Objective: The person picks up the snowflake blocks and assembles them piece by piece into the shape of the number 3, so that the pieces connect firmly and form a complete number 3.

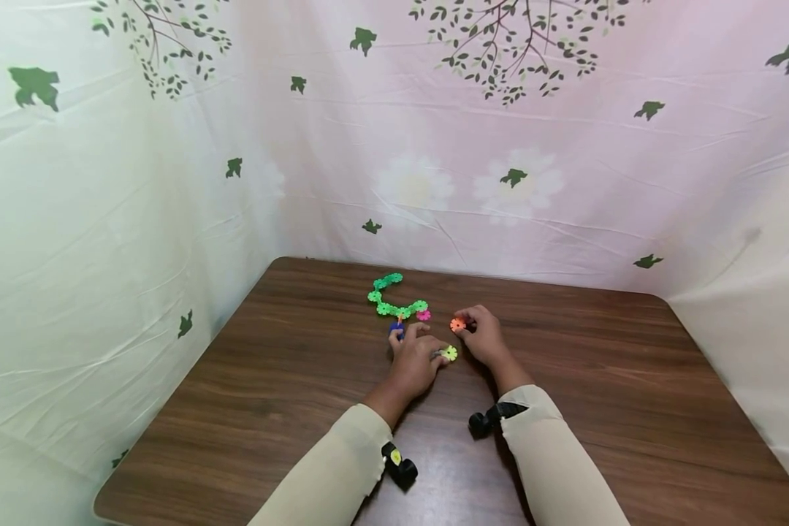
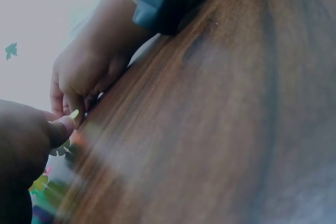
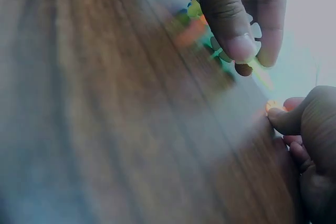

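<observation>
My left hand [image 1: 414,363] pinches a yellow flower-shaped linking disc [image 1: 450,353] between thumb and finger. In the right wrist view, a pale grey-white flower disc [image 3: 255,30] shows between those same fingers. Beside it, my right hand [image 1: 486,340] holds an orange flower disc [image 1: 457,325] by its edge, low over the table. Just beyond the left fingers lies a curved chain of joined green flower discs [image 1: 383,309]. A pink disc [image 1: 424,315] and a blue disc [image 1: 396,330] sit at the chain's near side, the blue one partly hidden by the left fingers.
The brown wooden table [image 1: 269,409] has rounded corners and reaches back to a pale cloth [image 1: 342,146] printed with leaves and flowers. Black wrist cameras sit on both forearms, close above the tabletop.
</observation>
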The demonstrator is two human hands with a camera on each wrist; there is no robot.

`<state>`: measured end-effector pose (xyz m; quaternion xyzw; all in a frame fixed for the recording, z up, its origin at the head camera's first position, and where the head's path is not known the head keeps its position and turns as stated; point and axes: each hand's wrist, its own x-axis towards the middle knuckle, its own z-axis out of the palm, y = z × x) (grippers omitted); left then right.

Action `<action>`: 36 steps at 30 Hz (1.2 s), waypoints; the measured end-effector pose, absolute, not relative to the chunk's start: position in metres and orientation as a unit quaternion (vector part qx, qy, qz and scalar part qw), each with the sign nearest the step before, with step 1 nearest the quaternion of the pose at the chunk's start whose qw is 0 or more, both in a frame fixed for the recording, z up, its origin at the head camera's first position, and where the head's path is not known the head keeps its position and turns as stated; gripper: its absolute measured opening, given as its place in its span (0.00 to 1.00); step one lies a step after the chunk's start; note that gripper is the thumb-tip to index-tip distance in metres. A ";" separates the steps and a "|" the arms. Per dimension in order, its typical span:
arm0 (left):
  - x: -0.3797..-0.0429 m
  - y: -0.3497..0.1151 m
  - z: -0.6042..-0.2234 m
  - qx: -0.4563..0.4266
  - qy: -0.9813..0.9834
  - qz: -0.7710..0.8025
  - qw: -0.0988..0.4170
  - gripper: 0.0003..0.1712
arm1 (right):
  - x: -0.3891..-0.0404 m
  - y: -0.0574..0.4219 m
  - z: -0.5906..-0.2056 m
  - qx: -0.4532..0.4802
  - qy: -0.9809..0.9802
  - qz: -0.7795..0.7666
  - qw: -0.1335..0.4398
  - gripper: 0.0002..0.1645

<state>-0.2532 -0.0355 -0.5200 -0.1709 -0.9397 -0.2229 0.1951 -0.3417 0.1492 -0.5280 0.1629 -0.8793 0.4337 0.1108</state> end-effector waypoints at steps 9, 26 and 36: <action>-0.253 -0.036 -0.520 -0.180 -0.938 -0.238 0.176 0.15 | -0.332 0.160 -0.529 0.155 -0.877 0.435 0.130 0.16; -0.252 -0.041 -0.520 -0.188 -0.928 -0.283 0.150 0.20 | -0.313 0.171 -0.532 0.149 -0.879 0.441 0.106 0.03; -0.256 -0.039 -0.523 -0.181 -0.928 -0.284 0.160 0.24 | -0.307 0.171 -0.530 0.160 -0.870 0.463 0.051 0.05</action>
